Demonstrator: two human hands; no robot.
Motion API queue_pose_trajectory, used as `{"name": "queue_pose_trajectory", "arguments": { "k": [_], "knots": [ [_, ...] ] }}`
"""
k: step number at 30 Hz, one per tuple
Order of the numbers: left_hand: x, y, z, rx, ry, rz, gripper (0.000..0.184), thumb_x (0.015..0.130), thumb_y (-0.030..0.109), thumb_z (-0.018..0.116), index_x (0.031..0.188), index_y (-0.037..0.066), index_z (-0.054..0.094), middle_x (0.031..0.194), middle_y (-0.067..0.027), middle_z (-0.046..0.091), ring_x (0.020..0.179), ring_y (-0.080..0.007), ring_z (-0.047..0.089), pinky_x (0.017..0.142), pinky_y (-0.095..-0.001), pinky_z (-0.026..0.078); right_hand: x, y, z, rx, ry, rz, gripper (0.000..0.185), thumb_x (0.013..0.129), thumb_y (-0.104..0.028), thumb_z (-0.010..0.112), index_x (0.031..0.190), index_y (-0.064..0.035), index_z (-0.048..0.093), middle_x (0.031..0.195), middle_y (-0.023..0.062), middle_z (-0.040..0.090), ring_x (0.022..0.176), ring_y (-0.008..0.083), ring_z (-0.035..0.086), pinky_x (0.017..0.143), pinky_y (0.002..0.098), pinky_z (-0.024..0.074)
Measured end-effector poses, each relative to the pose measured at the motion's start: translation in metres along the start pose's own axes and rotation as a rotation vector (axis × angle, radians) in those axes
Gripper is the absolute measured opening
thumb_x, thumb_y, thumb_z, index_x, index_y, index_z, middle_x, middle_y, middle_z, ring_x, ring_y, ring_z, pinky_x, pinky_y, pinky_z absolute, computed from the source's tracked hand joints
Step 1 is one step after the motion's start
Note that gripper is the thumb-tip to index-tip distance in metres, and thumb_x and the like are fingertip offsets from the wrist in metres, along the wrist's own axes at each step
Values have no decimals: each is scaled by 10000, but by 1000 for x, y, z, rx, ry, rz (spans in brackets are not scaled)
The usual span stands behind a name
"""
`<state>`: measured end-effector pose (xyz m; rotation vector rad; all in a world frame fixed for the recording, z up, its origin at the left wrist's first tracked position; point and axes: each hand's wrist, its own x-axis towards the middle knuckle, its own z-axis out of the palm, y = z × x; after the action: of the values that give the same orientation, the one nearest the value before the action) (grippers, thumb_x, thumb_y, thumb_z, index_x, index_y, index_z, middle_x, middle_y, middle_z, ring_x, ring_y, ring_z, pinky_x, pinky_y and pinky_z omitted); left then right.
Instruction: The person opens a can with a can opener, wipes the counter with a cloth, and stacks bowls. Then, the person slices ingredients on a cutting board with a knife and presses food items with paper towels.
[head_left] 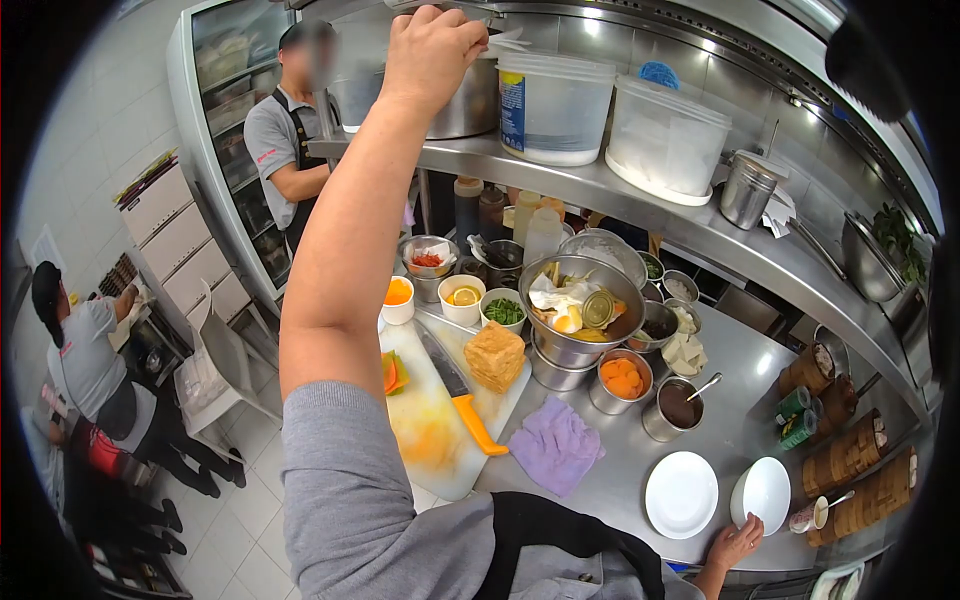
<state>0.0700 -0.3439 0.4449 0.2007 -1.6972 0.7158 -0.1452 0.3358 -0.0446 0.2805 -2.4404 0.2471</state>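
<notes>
My left hand point(435, 55) is raised to the upper shelf, over a large metal pot point(468, 105). Its fingers are curled closed; what they grip is hidden. Low on the right, my right hand point(737, 542) holds the near edge of a white bowl point(762, 492). Just left of the bowl lies a white plate point(682, 495). A purple cloth point(558, 445), an orange-handled knife point(458, 392) and a block of fried tofu point(494, 357) lie farther left, the knife and tofu on a white cutting board point(480, 470).
Plastic tubs point(555, 105) stand on the metal shelf point(460, 157). Below are a metal bowl of scraps point(585, 300), a tin of orange pieces point(622, 378) and a tin of dark sauce point(675, 408). Bamboo steamers point(845, 450) stand at right. Co-workers point(285, 160) are at left.
</notes>
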Motion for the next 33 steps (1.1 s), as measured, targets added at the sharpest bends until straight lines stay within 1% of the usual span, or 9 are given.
{"name": "queue_pose_trajectory", "arguments": {
  "k": [6,9,12,17,24,26,27,29,33],
  "knots": [
    [5,5,2,41,6,41,110,744,187,690,843,140,674,874,-47,569,938,-265,531,804,-415,416,0,3,3,-9,-6,3,521,738,-5,555,1249,-66,472,1283,158,481,1267,360,398,1041,499,322],
    [9,6,6,33,-57,89,102,740,182,688,833,143,690,881,-47,563,956,-261,523,814,-404,405,-1,4,5,-17,-2,-3,521,741,-9,555,1251,-68,471,1286,158,480,1268,359,399,1037,500,324],
    [14,6,13,34,-61,110,79,757,181,663,809,154,716,896,-41,580,961,-250,524,819,-396,399,-1,1,2,-20,1,-1,516,742,-11,552,1249,-68,474,1291,156,479,1270,356,400,1033,498,327],
    [17,4,20,149,-133,117,134,792,199,611,790,180,744,924,-37,614,989,-241,521,837,-392,395,-1,5,5,-12,9,4,508,744,-11,542,1245,-68,483,1295,153,481,1273,352,400,1028,494,329],
    [22,3,17,175,-110,120,100,755,215,658,793,164,736,912,-40,613,1001,-243,524,845,-401,404,-1,2,3,-6,21,3,509,737,-10,541,1240,-65,487,1278,153,491,1256,358,412,1027,495,331],
    [23,2,17,135,-133,-5,76,751,208,672,775,150,716,913,-60,622,987,-257,545,824,-400,427,0,2,4,-11,29,2,508,735,-8,541,1237,-63,489,1273,153,494,1252,360,414,1027,495,331],
    [22,0,19,135,-132,-5,76,751,208,672,775,150,716,913,-60,622,987,-257,545,824,-400,427,0,2,3,-8,26,-2,506,734,-8,542,1235,-63,490,1269,156,495,1251,361,414,1025,495,333],
    [19,-3,21,15,34,-47,67,771,196,663,758,139,695,866,-71,640,924,-265,583,795,-396,449,0,1,2,-4,23,-4,505,734,-8,542,1234,-62,491,1264,158,497,1250,362,415,1024,496,335],
    [15,-4,16,-11,19,-36,63,792,177,644,776,122,671,806,-66,650,861,-260,608,762,-396,455,0,3,3,2,23,-7,511,731,-8,546,1236,-60,489,1267,165,494,1250,362,413,1031,497,331]
  ]
}}
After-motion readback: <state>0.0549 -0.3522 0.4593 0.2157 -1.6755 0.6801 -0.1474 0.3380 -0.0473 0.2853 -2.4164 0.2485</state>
